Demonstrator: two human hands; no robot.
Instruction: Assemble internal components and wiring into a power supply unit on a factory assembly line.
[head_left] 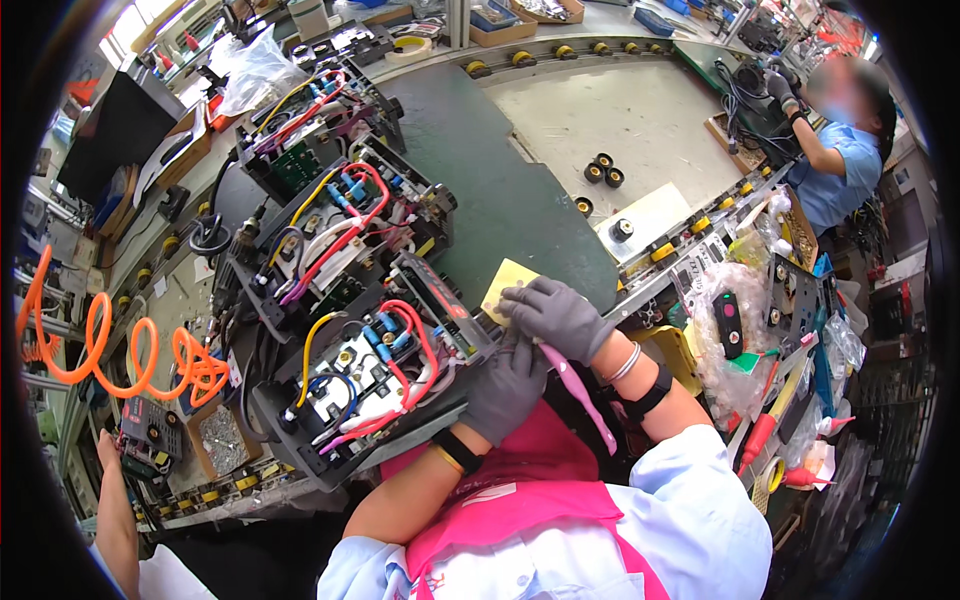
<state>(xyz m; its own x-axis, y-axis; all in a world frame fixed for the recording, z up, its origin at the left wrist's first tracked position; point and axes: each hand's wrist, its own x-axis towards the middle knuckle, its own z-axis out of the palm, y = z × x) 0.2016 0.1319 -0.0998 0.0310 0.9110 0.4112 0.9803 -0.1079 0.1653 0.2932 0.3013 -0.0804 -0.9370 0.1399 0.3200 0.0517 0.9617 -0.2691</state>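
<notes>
Yellow square piece (506,284) at my right hand (548,314), over green tabletop (490,200), beside nearest open electronic unit (352,375)

Right fingers bent over its edge; whether they pinch, cannot tell

Left hand (508,388) just below, fingers close together, grip hidden

Piece probably light, thin, easy to bend; better held by corner

Unit looks heavy, stiff: take dark frame (290,432), spare smooth red wires (431,350)
</notes>
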